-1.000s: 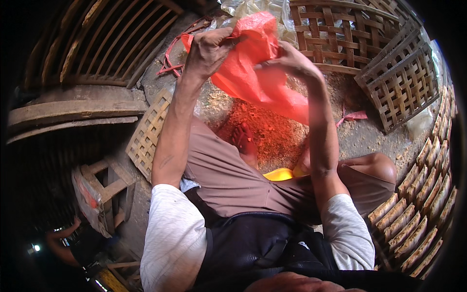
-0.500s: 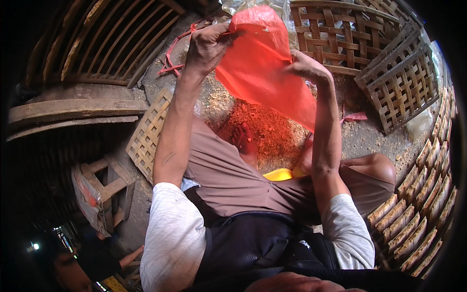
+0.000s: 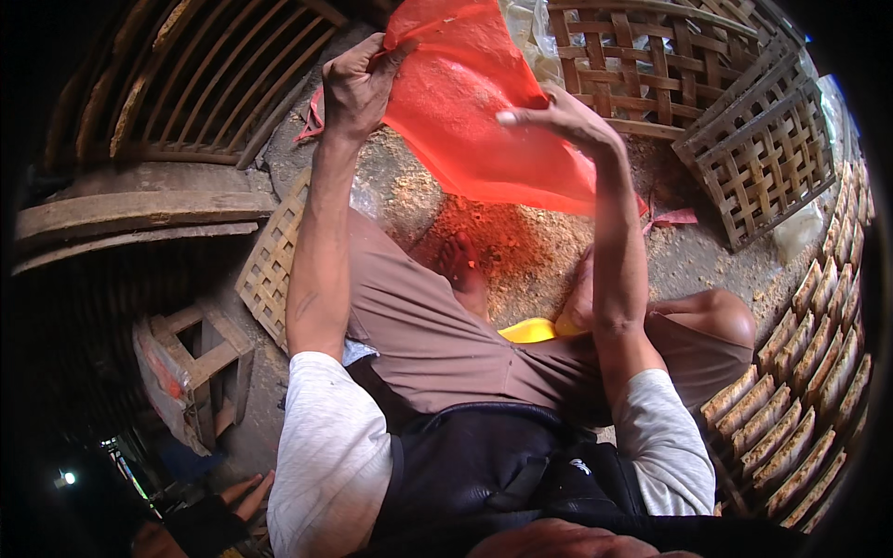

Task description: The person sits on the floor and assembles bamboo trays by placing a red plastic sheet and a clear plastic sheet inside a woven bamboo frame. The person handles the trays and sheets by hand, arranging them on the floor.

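A thin red plastic sheet (image 3: 456, 102) is spread out in front of me, dusted with pale crumbs. My left hand (image 3: 358, 88) is closed on its upper left part. At the right edge of the sheet, my right hand (image 3: 569, 121) has its thumb stretched across the plastic and apart from the index finger; the other fingers are partly hidden. Reddish light coming through the sheet falls on crumbs (image 3: 493, 246) scattered over the floor between my bare feet. A yellow object (image 3: 528, 330) lies by my right foot, partly hidden by my leg.
Woven bamboo trays (image 3: 767, 167) lean at the right, near a larger woven basket (image 3: 642, 65). Rows of pale slabs (image 3: 781, 446) line the right side. At left are a slatted wooden rack (image 3: 214, 84), a woven panel (image 3: 274, 260) and a wooden stool (image 3: 200, 363). Another person's arm (image 3: 244, 493) shows at lower left.
The red sheet has moved up and left with my left hand, its lower edge rising. My right thumb has stretched out from the fingers. At lower left, the other person's arms have shifted.
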Demonstrator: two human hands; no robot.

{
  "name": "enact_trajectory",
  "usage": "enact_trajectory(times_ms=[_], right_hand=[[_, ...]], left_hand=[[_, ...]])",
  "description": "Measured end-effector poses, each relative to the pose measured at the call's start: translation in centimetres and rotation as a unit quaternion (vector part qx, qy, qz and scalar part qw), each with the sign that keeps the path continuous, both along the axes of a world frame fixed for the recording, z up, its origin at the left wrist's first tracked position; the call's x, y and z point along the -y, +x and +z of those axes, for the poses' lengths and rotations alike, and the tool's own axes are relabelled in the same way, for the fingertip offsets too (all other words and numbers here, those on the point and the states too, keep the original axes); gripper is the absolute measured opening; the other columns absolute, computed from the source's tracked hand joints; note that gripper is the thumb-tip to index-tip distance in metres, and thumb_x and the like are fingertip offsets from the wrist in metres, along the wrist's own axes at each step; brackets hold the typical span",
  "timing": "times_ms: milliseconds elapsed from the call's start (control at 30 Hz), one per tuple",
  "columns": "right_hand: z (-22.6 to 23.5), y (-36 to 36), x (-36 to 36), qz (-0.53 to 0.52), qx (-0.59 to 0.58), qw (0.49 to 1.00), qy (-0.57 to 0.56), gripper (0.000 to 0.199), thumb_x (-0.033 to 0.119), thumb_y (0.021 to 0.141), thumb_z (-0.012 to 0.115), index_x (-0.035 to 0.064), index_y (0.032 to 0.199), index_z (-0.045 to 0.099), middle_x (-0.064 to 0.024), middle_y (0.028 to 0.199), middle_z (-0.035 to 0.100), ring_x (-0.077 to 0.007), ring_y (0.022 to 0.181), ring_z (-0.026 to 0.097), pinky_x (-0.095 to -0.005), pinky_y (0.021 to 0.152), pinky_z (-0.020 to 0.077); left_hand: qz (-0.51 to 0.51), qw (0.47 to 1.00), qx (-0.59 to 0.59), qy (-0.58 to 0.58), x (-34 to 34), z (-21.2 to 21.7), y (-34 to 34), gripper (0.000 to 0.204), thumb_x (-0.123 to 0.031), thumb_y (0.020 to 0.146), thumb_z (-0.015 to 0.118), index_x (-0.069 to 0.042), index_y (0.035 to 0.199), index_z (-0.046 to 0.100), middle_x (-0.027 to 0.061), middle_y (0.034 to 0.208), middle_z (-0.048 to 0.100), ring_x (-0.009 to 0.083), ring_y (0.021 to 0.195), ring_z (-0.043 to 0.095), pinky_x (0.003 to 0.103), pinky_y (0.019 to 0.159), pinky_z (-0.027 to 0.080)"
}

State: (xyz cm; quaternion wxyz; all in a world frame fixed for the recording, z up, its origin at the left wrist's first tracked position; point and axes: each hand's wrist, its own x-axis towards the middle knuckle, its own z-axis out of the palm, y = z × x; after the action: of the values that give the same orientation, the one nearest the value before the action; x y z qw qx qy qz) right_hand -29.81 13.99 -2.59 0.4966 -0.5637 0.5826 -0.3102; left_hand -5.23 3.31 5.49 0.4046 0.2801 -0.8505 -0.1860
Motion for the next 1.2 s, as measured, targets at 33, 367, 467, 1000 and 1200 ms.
enact_trajectory(times_ms=[33, 367, 467, 1000, 1200], right_hand=[[0.4, 1.6, -0.3, -0.055, 0.027, 0.997, -0.048, 0.045, 0.04, 0.077, 0.08, 0.0047, 0.103, 0.073, -0.006, 0.089, 0.074, -0.0119, 0.075, 0.066, -0.0287, 0.075, 0.0503], [-0.4, -2.5, -0.5, 0.003, -0.111, 0.993, -0.038, 0.047, 0.049, 0.076, 0.078, 0.0048, 0.071, 0.061, 0.0047, 0.059, 0.04, -0.0088, 0.058, 0.039, -0.0308, 0.053, 0.0307], [1.1, 1.6, -0.3, -0.071, 0.03, 0.991, -0.108, 0.048, 0.05, 0.078, 0.075, 0.002, 0.084, 0.072, -0.0001, 0.064, 0.06, -0.0105, 0.061, 0.054, -0.0279, 0.063, 0.0451], [-1.6, -2.3, 0.5, 0.025, 0.055, 0.998, -0.023, 0.036, 0.034, 0.075, 0.081, 0.0042, 0.092, 0.069, 0.001, 0.082, 0.067, -0.0071, 0.076, 0.057, -0.0255, 0.071, 0.045], [3.1, 2.0, 0.1, -0.139, 0.057, 0.982, -0.111, 0.038, 0.038, 0.077, 0.081, 0.0054, 0.093, 0.07, 0.0043, 0.076, 0.06, -0.0049, 0.069, 0.051, -0.0251, 0.064, 0.0413]], left_hand=[[-0.003, 1.0, -0.015, -0.011, 0.1, -0.2, 0.0, 0.029, -0.033, 0.09, 0.068, -0.006, 0.102, 0.073, -0.0017, 0.056, 0.055, 0.0033, 0.053, 0.047, 0.024, 0.048, 0.039], [0.001, 0.998, -0.061, 0.003, 1.9, -0.8, 1.7, 0.029, -0.033, 0.09, 0.068, -0.01, 0.107, 0.073, -0.0035, 0.057, 0.054, 0.0023, 0.052, 0.042, 0.022, 0.048, 0.036], [-0.006, 0.999, -0.044, 0.008, 2.2, -1.1, 1.8, 0.029, -0.033, 0.09, 0.068, -0.009, 0.107, 0.073, -0.0043, 0.057, 0.053, 0.0023, 0.052, 0.041, 0.022, 0.048, 0.036], [0.002, 0.999, -0.039, 0.029, 1.8, -0.7, 1.3, 0.032, -0.034, 0.089, 0.07, -0.007, 0.107, 0.073, -0.0067, 0.06, 0.054, 0.0023, 0.054, 0.04, 0.022, 0.049, 0.035], [-0.027, 0.998, -0.035, 0.046, 0.7, -0.7, 1.2, 0.032, -0.032, 0.088, 0.071, -0.006, 0.106, 0.072, -0.0028, 0.067, 0.063, 0.0021, 0.058, 0.048, 0.021, 0.054, 0.042]])
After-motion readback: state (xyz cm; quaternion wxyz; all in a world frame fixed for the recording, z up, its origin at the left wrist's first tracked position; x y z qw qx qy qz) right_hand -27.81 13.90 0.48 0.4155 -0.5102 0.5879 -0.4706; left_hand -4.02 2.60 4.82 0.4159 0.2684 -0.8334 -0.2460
